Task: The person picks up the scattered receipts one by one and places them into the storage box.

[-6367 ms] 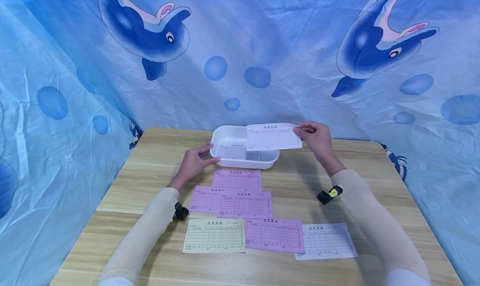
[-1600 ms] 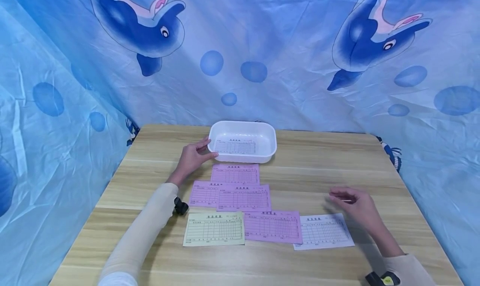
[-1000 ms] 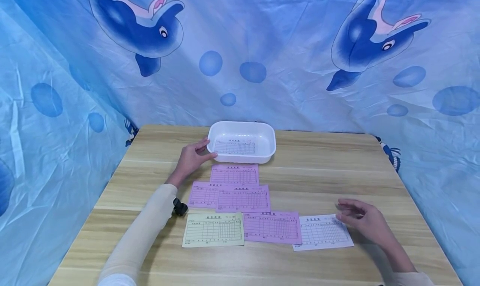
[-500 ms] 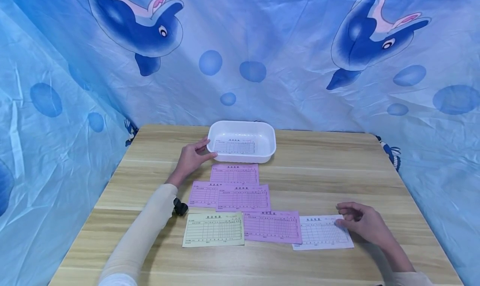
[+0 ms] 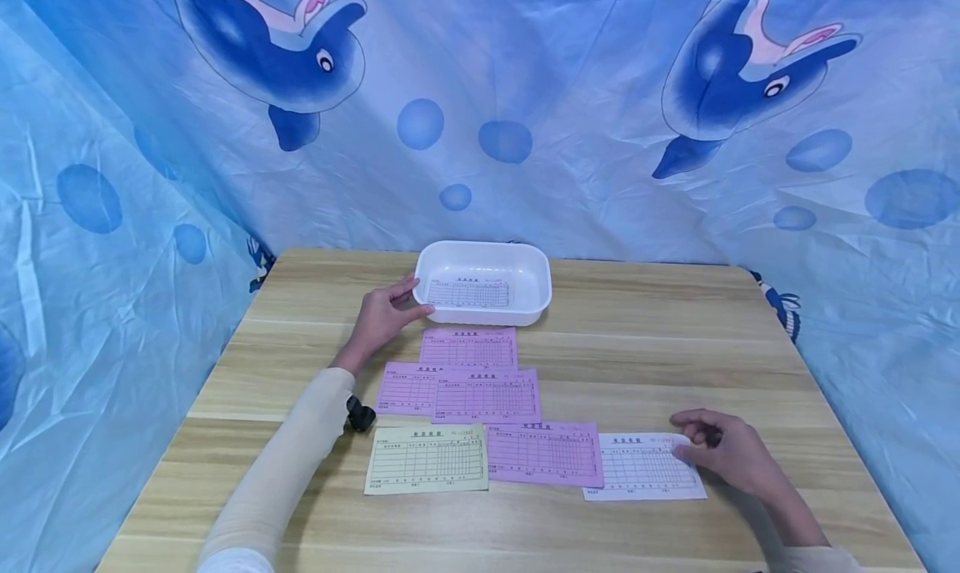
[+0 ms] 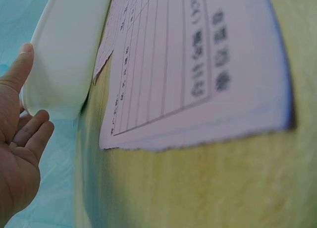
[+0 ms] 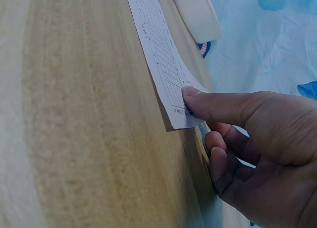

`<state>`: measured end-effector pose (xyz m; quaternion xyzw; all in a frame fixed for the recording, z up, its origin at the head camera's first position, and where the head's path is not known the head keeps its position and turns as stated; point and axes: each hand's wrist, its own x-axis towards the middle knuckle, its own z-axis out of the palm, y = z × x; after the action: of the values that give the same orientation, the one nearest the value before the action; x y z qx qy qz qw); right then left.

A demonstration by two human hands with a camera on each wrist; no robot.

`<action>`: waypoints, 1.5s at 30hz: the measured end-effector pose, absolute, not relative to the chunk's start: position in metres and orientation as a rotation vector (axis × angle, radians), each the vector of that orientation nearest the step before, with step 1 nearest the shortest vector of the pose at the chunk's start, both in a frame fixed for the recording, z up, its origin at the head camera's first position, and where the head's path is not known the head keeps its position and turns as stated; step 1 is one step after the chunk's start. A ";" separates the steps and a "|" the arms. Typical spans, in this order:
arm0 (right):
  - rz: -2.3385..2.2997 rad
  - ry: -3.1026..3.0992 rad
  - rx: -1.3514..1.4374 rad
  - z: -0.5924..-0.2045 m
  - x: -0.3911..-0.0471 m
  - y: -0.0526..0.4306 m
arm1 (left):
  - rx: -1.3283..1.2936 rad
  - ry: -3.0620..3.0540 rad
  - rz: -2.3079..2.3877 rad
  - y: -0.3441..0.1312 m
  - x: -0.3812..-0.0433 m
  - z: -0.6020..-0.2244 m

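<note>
My left hand [image 5: 378,316] holds the left end of a white plastic tray [image 5: 491,317], thumb and fingers at its near left corner. Inside the tray lies a white printed receipt slip [image 5: 468,294]. In the left wrist view the thumb [image 6: 22,64] lies against the tray wall [image 6: 64,64]. At the right, my right hand [image 5: 738,456] pinches the upper right corner of another white receipt slip [image 5: 637,471]. The right wrist view shows the thumb [image 7: 213,104] on top of this slip [image 7: 163,64], its near end slightly raised off the table. The other fingers are curled beneath.
Three pink slips [image 5: 491,398] lie overlapping in front of the tray. Nearer are a pale green slip [image 5: 427,464] and another pink slip [image 5: 543,456], which overlaps the white one's left edge. A blue dolphin-print cloth [image 5: 585,198] hangs behind the wooden table [image 5: 637,339].
The white slip earlier held above the tray now lies inside it. My right hand has come down to the front right and taken the other white slip's corner. The left hand stays on the tray.
</note>
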<state>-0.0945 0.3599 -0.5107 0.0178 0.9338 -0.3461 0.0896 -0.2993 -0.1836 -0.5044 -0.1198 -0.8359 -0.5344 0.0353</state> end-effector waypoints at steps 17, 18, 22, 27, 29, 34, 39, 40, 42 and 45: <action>-1.023 2.892 -0.081 -0.510 -0.095 0.367 | -0.375 -2.559 -1.641 -0.185 -0.302 -0.505; -1.031 2.893 -0.081 -0.509 -0.096 0.368 | -0.372 -2.564 -1.637 -0.185 -0.302 -0.505; -1.054 2.929 -0.117 -0.506 -0.100 0.372 | -0.358 -2.578 -1.625 -0.185 -0.302 -0.505; -1.054 3.000 -0.170 -0.501 -0.104 0.378 | -0.360 -2.578 -1.642 -0.185 -0.302 -0.505; -1.043 3.030 -0.180 -0.498 -0.105 0.381 | -0.368 -2.567 -1.665 -0.185 -0.302 -0.505; -1.016 3.100 -0.169 -0.489 -0.108 0.388 | -0.380 -2.544 -1.700 -0.185 -0.301 -0.505; -1.047 3.140 -0.162 -0.481 -0.113 0.394 | -0.364 -2.557 -1.707 -0.183 -0.299 -0.501; -1.049 3.138 -0.148 -0.479 -0.114 0.395 | -0.364 -2.560 -1.701 -0.183 -0.299 -0.501; -1.051 3.133 -0.117 -0.475 -0.117 0.397 | -0.363 -2.568 -1.685 -0.183 -0.299 -0.501; -1.070 3.113 -0.087 -0.467 -0.122 0.399 | -0.366 -2.568 -1.665 -0.184 -0.298 -0.501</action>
<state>-0.1218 0.3989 -0.4670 -0.0265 0.9426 -0.3240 -0.0758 -0.2985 -0.1839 -0.5009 -0.1187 -0.8328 -0.5400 0.0298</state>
